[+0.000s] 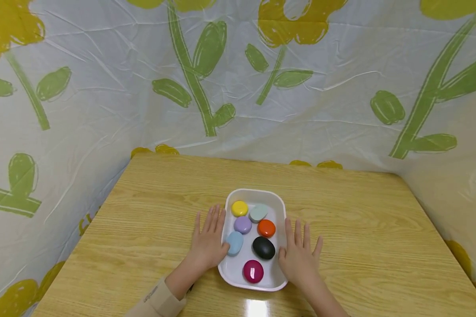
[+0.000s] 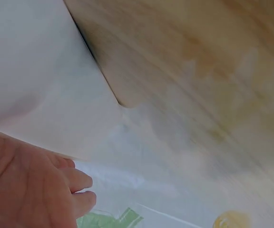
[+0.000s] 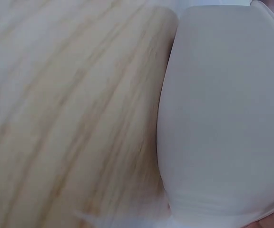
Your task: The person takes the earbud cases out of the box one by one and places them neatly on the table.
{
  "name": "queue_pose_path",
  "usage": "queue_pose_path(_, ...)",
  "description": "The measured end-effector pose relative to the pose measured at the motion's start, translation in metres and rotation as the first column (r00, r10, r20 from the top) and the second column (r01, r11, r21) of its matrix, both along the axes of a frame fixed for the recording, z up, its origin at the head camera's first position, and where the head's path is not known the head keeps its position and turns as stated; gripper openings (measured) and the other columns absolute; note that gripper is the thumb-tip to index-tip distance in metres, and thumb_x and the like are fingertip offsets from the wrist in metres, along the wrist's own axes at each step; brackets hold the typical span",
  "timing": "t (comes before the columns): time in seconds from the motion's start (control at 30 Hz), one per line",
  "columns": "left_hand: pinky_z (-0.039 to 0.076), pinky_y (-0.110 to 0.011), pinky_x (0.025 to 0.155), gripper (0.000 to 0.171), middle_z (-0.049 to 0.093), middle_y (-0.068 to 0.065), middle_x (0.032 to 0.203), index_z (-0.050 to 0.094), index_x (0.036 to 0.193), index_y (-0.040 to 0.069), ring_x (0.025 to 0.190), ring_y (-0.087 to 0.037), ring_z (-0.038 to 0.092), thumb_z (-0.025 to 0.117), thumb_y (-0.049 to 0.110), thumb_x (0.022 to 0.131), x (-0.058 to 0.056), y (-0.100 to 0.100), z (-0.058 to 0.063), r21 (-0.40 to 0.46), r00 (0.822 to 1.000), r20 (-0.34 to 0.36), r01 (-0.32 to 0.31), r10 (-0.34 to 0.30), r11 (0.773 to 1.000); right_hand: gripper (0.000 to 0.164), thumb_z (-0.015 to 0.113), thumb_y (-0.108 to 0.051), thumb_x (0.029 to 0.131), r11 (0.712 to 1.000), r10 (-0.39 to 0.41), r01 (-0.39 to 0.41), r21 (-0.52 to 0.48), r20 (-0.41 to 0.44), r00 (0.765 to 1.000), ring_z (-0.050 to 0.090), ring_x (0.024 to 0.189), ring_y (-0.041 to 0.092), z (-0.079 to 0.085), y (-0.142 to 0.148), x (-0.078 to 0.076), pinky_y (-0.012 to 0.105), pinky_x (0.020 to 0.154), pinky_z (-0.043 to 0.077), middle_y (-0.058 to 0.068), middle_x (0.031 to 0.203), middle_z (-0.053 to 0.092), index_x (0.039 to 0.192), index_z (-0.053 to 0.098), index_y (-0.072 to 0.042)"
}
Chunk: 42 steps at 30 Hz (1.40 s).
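A white rounded tray (image 1: 254, 287) sits on the wooden table, holding several smooth pebble-shaped pieces. Among them are a yellow piece (image 1: 239, 208), a pale grey-green one (image 1: 258, 213), a purple one (image 1: 243, 225), an orange one (image 1: 266, 228), a light blue one (image 1: 235, 243), a black one (image 1: 263, 248) and a magenta one (image 1: 253, 271). My left hand (image 1: 209, 242) lies along the tray's left side, fingers straight, thumb over the rim beside the light blue piece. Against the right side rests my right hand (image 1: 300, 257), fingers straight and spread, thumb at the rim. Both wrist views show the tray's outer wall close up.
The wood-grain table (image 1: 361, 229) extends to both sides of the tray and behind it. A white cloth (image 1: 309, 105) printed with yellow flowers and green stems hangs around the back and sides.
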<state>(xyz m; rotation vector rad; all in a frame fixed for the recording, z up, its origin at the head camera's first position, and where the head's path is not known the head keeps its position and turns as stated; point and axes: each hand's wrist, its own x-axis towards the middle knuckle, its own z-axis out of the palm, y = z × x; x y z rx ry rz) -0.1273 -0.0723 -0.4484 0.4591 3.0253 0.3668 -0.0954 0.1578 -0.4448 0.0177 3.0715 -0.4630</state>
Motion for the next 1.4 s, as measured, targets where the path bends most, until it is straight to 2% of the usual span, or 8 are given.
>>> queue_pose_path(0.23,-0.002,-0.052,0.109,0.076,0.010,-0.016,0.152,0.018,0.146,0.004,0.139,-0.030,0.006,0.050,0.032,0.082,0.007,-0.003,0.001,-0.006,1.000,0.000,-0.012,0.012,1.000,0.070,0.047,-0.024,0.087,1.000,0.010,-0.010,0.005,-0.003,1.000,0.004,0.136,0.043,0.000,-0.004,0.005,0.065,0.101,-0.007,0.025,0.148,0.014,0.147,0.014,-0.009)
queue_pose_path(0.6,-0.003,-0.052,0.109,0.076,0.010,-0.016,0.152,0.017,0.146,0.004,0.140,-0.030,0.006,0.049,0.030,0.082,0.007,-0.003,0.001,-0.006,1.000,0.009,-0.011,0.011,1.000,0.070,0.048,-0.022,0.086,1.000,0.009,-0.010,-0.015,-0.012,1.000,0.005,0.135,0.043,0.003,-0.005,0.007,0.066,0.101,-0.008,0.026,0.148,0.015,0.146,0.017,-0.007)
queue_pose_path(0.73,-0.003,-0.052,0.109,0.076,0.010,-0.016,0.152,0.018,0.146,0.004,0.139,-0.030,0.006,0.049,0.031,0.081,0.007,-0.003,0.001,-0.001,1.000,0.009,-0.009,0.009,1.000,0.071,0.051,-0.027,0.086,1.000,0.019,-0.019,-0.014,-0.015,1.000,0.009,0.135,0.044,0.003,-0.003,0.005,0.068,0.099,-0.004,0.026,0.147,0.018,0.146,0.019,-0.006)
queue_pose_path(0.83,-0.003,-0.052,0.109,0.077,0.010,-0.016,0.152,0.017,0.146,0.004,0.140,-0.030,0.006,0.050,0.031,0.082,0.007,-0.003,0.001,-0.001,1.000,0.011,-0.010,0.010,1.000,0.071,0.056,-0.031,0.084,1.000,0.027,-0.028,-0.012,-0.069,0.997,0.017,0.133,0.045,0.005,-0.001,0.003,0.070,0.098,0.004,0.027,0.144,0.025,0.143,0.026,-0.005)
queue_pose_path(0.9,-0.004,-0.052,0.109,0.077,0.009,-0.016,0.152,0.017,0.146,0.004,0.140,-0.030,0.006,0.050,0.032,0.082,0.007,-0.004,0.000,0.000,1.000,0.014,-0.011,0.011,1.000,0.067,0.060,-0.030,0.082,0.999,0.037,-0.041,-0.028,-0.134,0.990,0.023,0.131,0.043,0.008,-0.001,0.001,0.069,0.098,0.009,0.027,0.140,0.032,0.139,0.034,-0.004)
queue_pose_path(1.0,-0.005,-0.052,0.109,0.078,0.008,-0.016,0.152,0.016,0.146,0.005,0.140,-0.030,0.005,0.050,0.033,0.082,0.007,-0.004,-0.001,-0.003,1.000,0.020,-0.016,0.016,1.000,0.058,0.064,-0.027,0.079,0.996,0.072,-0.085,-0.040,-0.245,0.967,0.034,0.123,0.040,0.011,-0.001,-0.002,0.064,0.099,0.015,0.023,0.129,0.043,0.129,0.044,-0.006)
queue_pose_path(1.1,-0.006,-0.052,0.108,0.078,0.008,-0.014,0.153,0.015,0.146,0.005,0.140,-0.030,0.005,0.050,0.033,0.082,0.007,-0.004,-0.002,-0.005,1.000,0.021,-0.020,0.020,1.000,0.049,0.067,-0.022,0.076,0.988,0.135,-0.150,-0.026,-0.297,0.945,0.040,0.115,0.036,0.013,-0.003,-0.004,0.060,0.099,0.019,0.019,0.118,0.048,0.120,0.050,-0.008)
queue_pose_path(1.4,-0.008,-0.052,0.108,0.079,0.007,-0.011,0.153,0.014,0.147,0.007,0.140,-0.029,0.003,0.049,0.033,0.082,0.007,-0.002,-0.003,-0.023,0.999,0.019,-0.034,0.034,0.999,0.040,0.068,-0.023,0.075,0.941,0.335,-0.306,0.146,-0.269,0.903,0.048,0.103,0.032,0.010,-0.017,-0.002,0.053,0.096,0.031,0.011,0.107,0.053,0.111,0.056,-0.008)
